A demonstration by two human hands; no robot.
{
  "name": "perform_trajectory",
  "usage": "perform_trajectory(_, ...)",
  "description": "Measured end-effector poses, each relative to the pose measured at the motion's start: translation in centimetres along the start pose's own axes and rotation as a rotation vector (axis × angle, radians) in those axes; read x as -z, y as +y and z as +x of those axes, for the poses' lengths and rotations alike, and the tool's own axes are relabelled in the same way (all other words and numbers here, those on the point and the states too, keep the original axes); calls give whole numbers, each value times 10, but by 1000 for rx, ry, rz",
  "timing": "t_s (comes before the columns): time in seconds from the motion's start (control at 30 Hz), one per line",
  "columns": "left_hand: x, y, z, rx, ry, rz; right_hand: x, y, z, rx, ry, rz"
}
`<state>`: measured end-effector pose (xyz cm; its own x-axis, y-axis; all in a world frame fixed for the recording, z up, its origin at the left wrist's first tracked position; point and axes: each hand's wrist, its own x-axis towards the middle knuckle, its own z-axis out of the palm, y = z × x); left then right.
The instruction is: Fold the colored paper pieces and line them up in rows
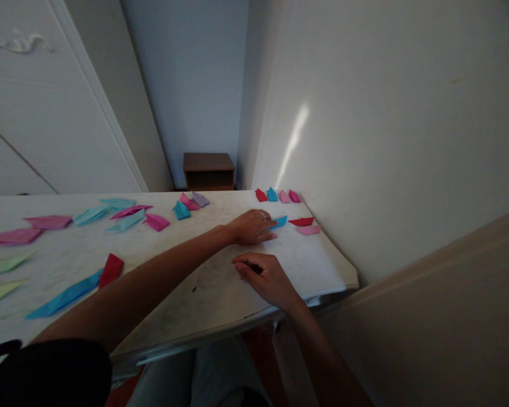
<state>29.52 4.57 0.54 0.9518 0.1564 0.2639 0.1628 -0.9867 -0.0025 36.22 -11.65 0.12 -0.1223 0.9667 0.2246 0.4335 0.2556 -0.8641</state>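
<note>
My left hand (251, 227) reaches across the table, palm down, a ring on one finger. Its fingertips touch the near end of a blue folded paper boat-like piece (281, 221), and the thumb lies apart from the fingers. Just right of that piece are a red folded paper (302, 221) and a pink one (309, 230). Closer to the table's front edge, my right hand (266, 276) is closed, thumb against the fingers; whatever they may hold is too small or hidden to make out.
Small folded papers in red (261, 195), blue (272, 194) and pink (284, 196) line the table's (220, 294) back right. Several more lie left, including a long blue piece (65, 294) beside my left forearm. A wall (365, 141) borders the right; a brown cabinet (208, 163) stands behind.
</note>
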Motion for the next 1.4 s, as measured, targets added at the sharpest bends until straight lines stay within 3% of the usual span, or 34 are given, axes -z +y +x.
perform_trajectory(0.17,-3,-5,2,32,36,-41,1,-1,0,-7,2,4)
perform_trajectory(0.4,-9,-2,23,204,91,-129,1,-1,0,12,1,2)
perform_trajectory(0.93,-15,-5,34,127,44,-203,1,0,0,5,-7,19)
perform_trajectory(1.2,0,-18,3,187,161,-292,1,0,-1,9,1,24)
perform_trajectory(1.4,6,-32,-30,212,114,-273,0,1,-2,21,5,38)
